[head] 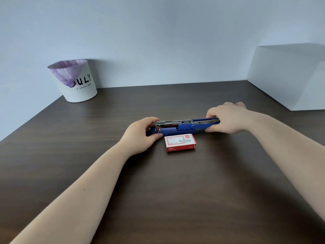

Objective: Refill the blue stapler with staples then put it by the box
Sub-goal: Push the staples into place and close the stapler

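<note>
The blue stapler (182,128) lies flat and sideways on the dark wooden table, swung fully open so its metal staple channel shows along the top. My left hand (143,133) grips its left end, fingers around the base and head. My right hand (226,118) grips the right end, covering the tip of the opened top arm. A red and white box of staples (180,143) lies shut on the table just in front of the stapler, between my hands and untouched.
A white bin (77,83) with a purple liner stands at the back left against the wall. A large white box (290,76) occupies the back right corner. The dark table (158,191) stretches toward me.
</note>
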The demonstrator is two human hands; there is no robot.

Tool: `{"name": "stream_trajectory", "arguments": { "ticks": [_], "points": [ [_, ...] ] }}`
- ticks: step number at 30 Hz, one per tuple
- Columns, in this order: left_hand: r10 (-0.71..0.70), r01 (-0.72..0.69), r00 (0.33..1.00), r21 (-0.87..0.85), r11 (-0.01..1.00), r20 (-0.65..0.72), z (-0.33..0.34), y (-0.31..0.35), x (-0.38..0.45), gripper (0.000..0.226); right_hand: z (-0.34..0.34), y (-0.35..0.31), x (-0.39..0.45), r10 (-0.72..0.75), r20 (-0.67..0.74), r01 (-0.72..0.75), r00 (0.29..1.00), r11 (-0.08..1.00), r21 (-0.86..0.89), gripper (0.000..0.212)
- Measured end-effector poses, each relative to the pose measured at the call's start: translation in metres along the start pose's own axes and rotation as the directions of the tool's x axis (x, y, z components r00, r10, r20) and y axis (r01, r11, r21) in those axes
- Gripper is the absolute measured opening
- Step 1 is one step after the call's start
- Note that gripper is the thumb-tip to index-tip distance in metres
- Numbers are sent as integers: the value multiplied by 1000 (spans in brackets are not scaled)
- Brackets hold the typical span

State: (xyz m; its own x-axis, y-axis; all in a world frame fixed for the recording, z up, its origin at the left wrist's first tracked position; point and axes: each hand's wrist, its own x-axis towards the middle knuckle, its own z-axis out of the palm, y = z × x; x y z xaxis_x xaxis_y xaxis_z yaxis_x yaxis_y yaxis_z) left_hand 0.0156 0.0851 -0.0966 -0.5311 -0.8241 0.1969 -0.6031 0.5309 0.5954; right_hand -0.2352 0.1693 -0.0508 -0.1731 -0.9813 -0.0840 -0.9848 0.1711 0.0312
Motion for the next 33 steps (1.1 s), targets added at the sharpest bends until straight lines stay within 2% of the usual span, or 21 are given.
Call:
{"name": "stream_trajectory", "arguments": {
  "ticks": [2,6,9,14,22,24,26,29,33],
  "points": [
    [-6,6,1000,-1,1000,6,0,1,0,49,-6,0,-2,-3,2,3,1000,999,48,29],
    [-17,17,1000,-11,1000,8,-1,1,1,48,-22,-2,-6,-35,-166,57,985,990,126,29],
    [-21,21,1000,-27,999,4,-1,1,1,46,-35,-8,-8,-102,-302,175,948,959,224,36],
    [-25,25,1000,-34,999,-1,-2,2,0,46,-42,-37,0,-241,-434,364,868,904,226,45],
    [-20,19,1000,-65,998,-6,-1,1,1,44,-31,-70,11,-258,-419,415,871,843,343,66],
    [-19,18,1000,-71,997,-12,-1,1,1,43,-23,-75,11,-255,-364,393,896,837,381,61],
    [-14,14,1000,-58,998,-8,-1,0,1,42,-12,-77,12,-286,-288,378,914,858,347,45],
    [-17,17,1000,-54,998,0,-2,0,0,42,-1,-72,12,-295,-269,370,917,881,294,23],
    [-54,50,997,-87,995,-47,-1,2,-1,43,7,-56,11,-225,-245,296,943,903,310,31]
  ]
}}
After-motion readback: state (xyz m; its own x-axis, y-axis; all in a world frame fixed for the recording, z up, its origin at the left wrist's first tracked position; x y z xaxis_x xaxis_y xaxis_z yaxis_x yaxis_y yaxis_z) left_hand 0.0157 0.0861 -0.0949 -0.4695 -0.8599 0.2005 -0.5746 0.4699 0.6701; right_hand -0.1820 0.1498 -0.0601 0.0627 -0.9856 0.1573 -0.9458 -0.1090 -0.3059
